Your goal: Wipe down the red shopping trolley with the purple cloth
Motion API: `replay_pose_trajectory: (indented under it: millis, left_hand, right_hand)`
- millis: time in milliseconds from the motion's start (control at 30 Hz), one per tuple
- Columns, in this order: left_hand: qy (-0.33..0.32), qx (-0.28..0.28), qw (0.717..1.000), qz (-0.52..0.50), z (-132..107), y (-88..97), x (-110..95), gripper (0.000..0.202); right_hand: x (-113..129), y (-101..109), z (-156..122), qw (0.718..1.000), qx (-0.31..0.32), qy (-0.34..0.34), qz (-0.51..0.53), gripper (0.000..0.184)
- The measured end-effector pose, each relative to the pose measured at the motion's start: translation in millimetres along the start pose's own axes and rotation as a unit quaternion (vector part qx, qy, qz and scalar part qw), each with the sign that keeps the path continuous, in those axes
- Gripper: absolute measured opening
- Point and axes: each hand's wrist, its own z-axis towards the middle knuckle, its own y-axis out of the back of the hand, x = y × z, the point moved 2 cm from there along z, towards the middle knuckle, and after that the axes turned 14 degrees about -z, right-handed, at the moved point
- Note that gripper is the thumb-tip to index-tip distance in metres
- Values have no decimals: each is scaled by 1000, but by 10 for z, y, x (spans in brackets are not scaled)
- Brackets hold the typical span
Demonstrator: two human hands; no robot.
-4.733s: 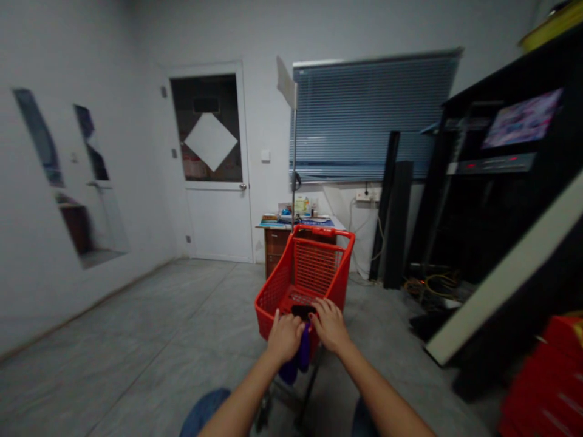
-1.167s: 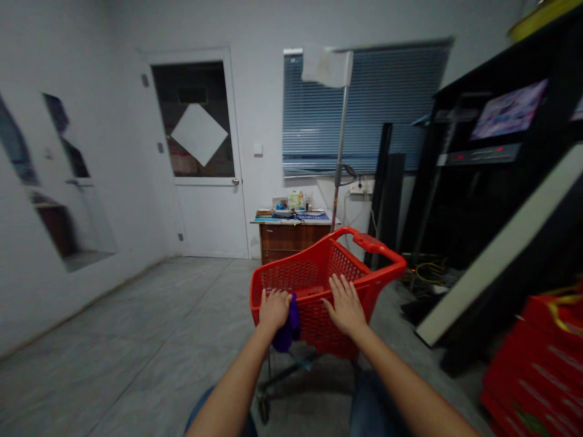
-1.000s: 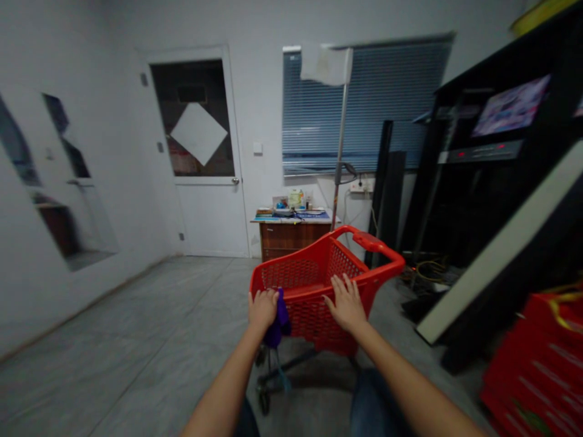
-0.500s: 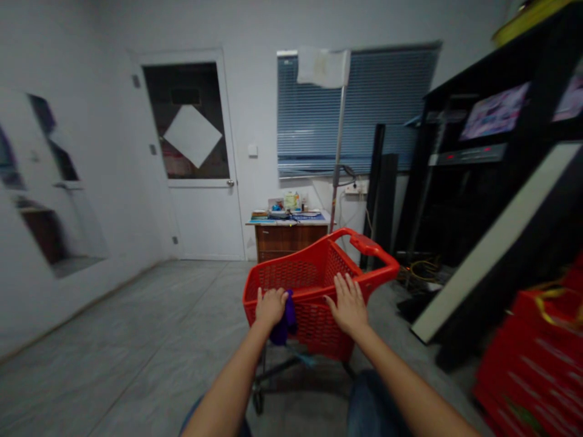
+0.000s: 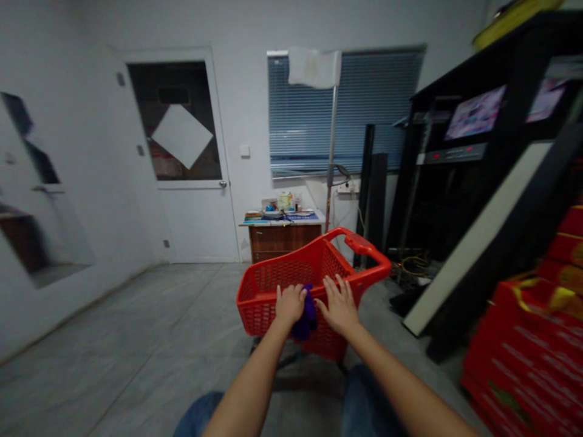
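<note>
A red plastic shopping cart [image 5: 257,314] with perforated basket walls stands side-on before me, its handle at the right. My left hand [image 5: 290,305] rests on the near rim, closed on a purple cloth [image 5: 306,318] that hangs down the outside of the basket. My right hand [image 5: 339,307] lies on the same rim further right, fingers spread, holding nothing. The thumb side of the left hand and part of the cloth's upper end are partly hidden.
Behind the cart stands a brown cabinet [image 5: 286,238] with small items on top. A white door [image 5: 194,221] is at the back left. At right are a black rack [image 5: 421,182], a leaning pale panel [image 5: 478,243] and red boxes [image 5: 519,346]. A mirror [image 5: 50,230] hangs at left.
My left hand has slid right along the rim with the purple cloth, closer to my right hand. The right hand stays on the rim, and the view has turned slightly right.
</note>
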Motion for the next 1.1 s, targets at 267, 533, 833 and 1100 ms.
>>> replay_pose_trajectory:
  millis: [267,533,833,1100]
  left_hand:
    - [46,4,998,32,-189,322,635,45]
    - [16,13,1000,22,-79,194,151,44]
    - [17,3,1000,-5,-62,211,231,43]
    - [16,-1,1000,-17,-40,260,99,44]
  right_hand:
    - [-94,11,-60,1000,-9,-25,-14,70]
    - [22,-3,-32,999,-38,-12,6,72]
    - [-140,-44,-32,989,-137,-49,1,69]
    - [22,-76,-29,985,-162,-53,19,73]
